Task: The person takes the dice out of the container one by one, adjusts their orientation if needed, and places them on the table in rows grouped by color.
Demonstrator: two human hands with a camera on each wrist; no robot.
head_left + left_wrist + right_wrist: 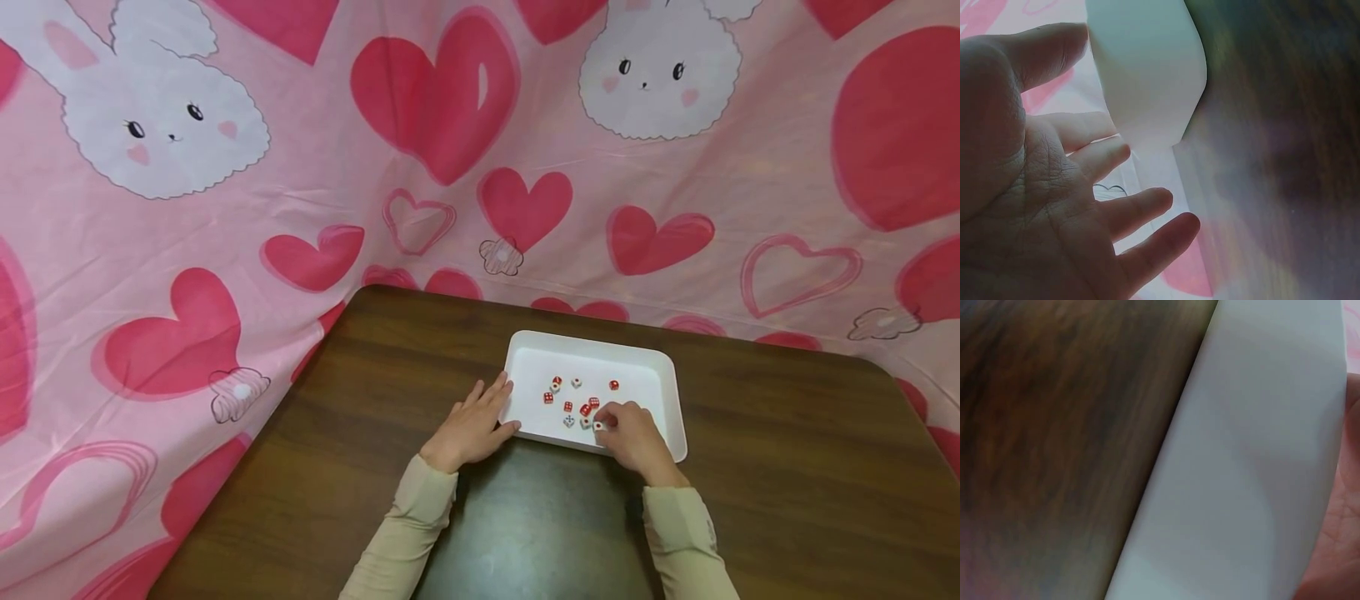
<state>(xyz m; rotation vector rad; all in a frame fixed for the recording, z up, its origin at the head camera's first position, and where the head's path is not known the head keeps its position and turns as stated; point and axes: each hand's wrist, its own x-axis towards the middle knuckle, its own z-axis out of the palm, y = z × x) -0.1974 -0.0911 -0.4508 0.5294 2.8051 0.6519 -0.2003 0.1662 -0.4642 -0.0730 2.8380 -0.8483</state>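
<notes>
A shallow white tray (600,343) lies on the table with several small red dice (548,398) and white dice (577,382) scattered inside. My left hand (468,429) is spread at the tray's left end, thumb and fingertips against its outer wall. In the left wrist view the palm of this left hand (1054,169) shows, fingers extended beside the tray's corner (1154,81). Over the near right part of the tray, my right hand (636,437) has its fingers curled and pinches a white die (598,426). The tray wall (1229,462) hides most of that hand in the right wrist view.
The dark wooden table (787,467) extends on all sides of the tray. Behind and to the left hangs a pink cloth (315,158) with hearts and rabbits, reaching the table's edges. One red die (614,385) lies apart from the others, farther back in the tray.
</notes>
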